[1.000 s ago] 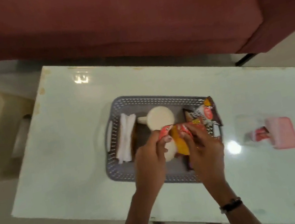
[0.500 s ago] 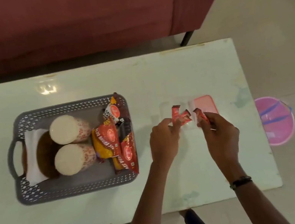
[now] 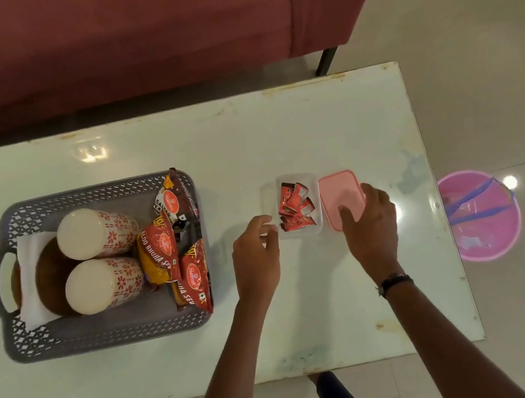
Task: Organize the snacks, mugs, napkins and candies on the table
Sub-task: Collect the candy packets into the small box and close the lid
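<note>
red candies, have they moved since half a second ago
Yes. The red candies left the fingers above the clear container and now lie inside it, beside the pink lid.

Both forearms reach fwd from the bottom edge, roughly parallel, backs of hands up. Left hand (image 3: pixel 256 255): fingers loosely curled, tips forward, thumb side twd the right. Can't tell if it pinches anything. Right hand (image 3: pixel 370 222): fingers spread & fairly straight, palm down, pressing flat. Dark band on right wrist (image 3: pixel 394 282). Hands near each other, not touching.
</note>
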Tool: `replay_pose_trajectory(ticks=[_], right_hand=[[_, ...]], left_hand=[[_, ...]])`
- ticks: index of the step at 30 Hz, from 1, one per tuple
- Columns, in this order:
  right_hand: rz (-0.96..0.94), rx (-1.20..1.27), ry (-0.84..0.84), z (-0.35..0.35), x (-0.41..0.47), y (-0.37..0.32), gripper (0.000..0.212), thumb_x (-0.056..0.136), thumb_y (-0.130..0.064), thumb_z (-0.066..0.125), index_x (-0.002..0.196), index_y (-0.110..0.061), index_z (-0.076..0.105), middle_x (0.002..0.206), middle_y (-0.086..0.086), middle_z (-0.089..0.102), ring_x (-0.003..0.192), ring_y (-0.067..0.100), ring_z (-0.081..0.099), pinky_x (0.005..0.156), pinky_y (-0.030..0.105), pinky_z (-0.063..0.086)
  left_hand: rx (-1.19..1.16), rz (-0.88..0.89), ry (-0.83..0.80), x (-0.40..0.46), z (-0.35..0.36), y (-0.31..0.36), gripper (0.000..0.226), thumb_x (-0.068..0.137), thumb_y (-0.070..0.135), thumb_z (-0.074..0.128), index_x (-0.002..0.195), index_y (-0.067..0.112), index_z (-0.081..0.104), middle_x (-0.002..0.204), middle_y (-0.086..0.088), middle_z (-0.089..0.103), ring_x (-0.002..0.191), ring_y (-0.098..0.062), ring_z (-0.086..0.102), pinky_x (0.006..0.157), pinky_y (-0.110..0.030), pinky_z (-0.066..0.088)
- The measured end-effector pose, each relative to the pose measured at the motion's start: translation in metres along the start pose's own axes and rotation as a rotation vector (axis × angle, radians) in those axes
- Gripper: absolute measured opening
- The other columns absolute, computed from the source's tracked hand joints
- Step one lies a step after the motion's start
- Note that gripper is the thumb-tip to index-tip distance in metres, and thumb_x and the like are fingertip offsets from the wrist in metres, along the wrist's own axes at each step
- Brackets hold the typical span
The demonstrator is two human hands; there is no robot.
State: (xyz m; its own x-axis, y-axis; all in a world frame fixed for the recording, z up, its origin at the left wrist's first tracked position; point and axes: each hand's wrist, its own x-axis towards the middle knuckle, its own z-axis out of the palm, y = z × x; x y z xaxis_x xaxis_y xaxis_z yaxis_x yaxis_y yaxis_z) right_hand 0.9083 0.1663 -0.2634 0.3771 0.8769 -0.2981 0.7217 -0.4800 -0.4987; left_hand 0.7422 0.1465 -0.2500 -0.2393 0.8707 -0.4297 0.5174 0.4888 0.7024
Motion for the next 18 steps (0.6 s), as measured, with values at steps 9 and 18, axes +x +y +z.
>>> replay_pose_trajectory(ticks=[9, 18], right_hand=[[0.112, 0.169, -0.149, 0.013, 0.026, 0.019, 0.064, 0.067, -0.03, 0.082, 0.118, -0.009, 0.049, 0.105, 0.01, 0.053, 0.091, 0.022, 0.05, 0.075, 0.025, 0.04], [-0.142, 0.227, 0.027, 0.01, -0.003, -0.019, 0.006, 0.078, 0.006, 0.054, 0.084, 0.003, 0.053, 0.101, 0.011, 0.041, 0.084, 0.022, 0.048, 0.069, 0.016, 0.042]], left_hand=[[-0.119, -0.064, -0.096, 0.006, 0.011, 0.006, 0.048, 0.091, 0.013, 0.054, 0.138, 0.014, 0.042, 0.133, -0.016, 0.056, 0.114, -0.028, 0.06, 0.096, -0.046, 0.051], [-0.178, -0.081, -0.111, 0.007, 0.012, 0.003, 0.053, 0.09, 0.013, 0.058, 0.139, 0.018, 0.04, 0.135, -0.014, 0.055, 0.118, -0.027, 0.058, 0.094, -0.05, 0.051]])
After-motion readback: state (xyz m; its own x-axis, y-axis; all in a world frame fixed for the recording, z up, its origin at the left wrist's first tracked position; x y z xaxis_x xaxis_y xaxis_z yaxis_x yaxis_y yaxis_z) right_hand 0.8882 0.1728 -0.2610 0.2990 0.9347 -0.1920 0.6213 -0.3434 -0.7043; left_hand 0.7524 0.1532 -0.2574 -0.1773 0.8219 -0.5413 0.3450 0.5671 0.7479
